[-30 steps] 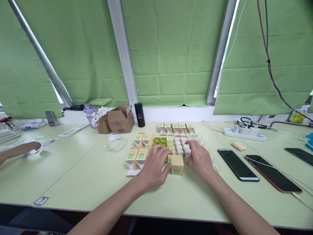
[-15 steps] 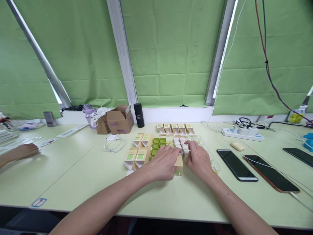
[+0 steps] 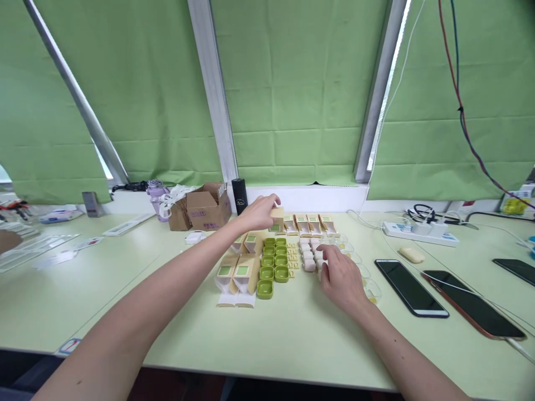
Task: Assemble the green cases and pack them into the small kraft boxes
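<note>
- Thing in hand: a small tan carton, at the far side of the table, by the left end of the row of white-lined cartons. Whether its base touched the table could not be told.
- Handling (judged): light, thin card; stiff along edges and corners, likely to dent if its faces were squeezed. Surface probably dry, not slippery. Contents, if any, not visible.
- Best hold (judged): two opposite side walls near the upper edges, light finger pressure.
- Appearance: boxy, plain tan top, green patch low on the near face; partly hidden by the hand.
- Left hand: reached far, fingers bent closed on the carton; fingertip placement partly hidden.
- Right hand: loosely curled, gap between thumb and forefinger, at the right side of the pale rounded pieces. No held object visible; contact with the pieces could not be told.
- Green trays: two columns, nearer than the carton.
</note>
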### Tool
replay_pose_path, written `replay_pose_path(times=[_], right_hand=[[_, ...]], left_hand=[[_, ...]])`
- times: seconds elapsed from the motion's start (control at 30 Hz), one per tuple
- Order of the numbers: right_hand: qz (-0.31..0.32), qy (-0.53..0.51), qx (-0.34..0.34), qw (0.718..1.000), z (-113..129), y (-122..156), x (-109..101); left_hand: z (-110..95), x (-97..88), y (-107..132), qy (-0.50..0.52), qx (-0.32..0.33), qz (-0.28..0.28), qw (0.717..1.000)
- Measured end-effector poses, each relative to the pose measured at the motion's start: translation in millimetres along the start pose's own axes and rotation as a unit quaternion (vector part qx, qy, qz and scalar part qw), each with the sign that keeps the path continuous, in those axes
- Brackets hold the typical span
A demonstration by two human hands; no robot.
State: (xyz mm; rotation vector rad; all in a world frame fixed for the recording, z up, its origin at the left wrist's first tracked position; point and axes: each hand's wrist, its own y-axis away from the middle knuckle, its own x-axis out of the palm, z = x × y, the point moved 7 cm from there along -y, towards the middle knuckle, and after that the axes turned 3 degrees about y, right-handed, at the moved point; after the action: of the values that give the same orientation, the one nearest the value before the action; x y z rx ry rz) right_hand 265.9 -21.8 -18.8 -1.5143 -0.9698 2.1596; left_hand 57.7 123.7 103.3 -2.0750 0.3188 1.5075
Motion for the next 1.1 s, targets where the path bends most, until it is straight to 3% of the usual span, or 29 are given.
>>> replay_pose_path(times=[0.2, 0.37, 0.77, 1.1], right_hand=[[0.012, -0.004, -0.001, 1.000, 3, 1, 2], [0.023, -0.006, -0.004, 1.000, 3, 2, 4], [0.048, -0.002, -0.014, 0.999, 6, 4, 9], [0.042, -0.013, -0.021, 0.999, 9, 6, 10]], left_hand=[[69, 17.1, -39, -0.023, -0.073, -0.023, 0.997], [98, 42.4, -45, -0.046, -0.119, -0.018, 0.992], [125, 94.0, -40, -0.109, -0.147, 0.012, 0.983], [125, 83.4, -38, -0.150, -0.156, -0.005, 0.976]])
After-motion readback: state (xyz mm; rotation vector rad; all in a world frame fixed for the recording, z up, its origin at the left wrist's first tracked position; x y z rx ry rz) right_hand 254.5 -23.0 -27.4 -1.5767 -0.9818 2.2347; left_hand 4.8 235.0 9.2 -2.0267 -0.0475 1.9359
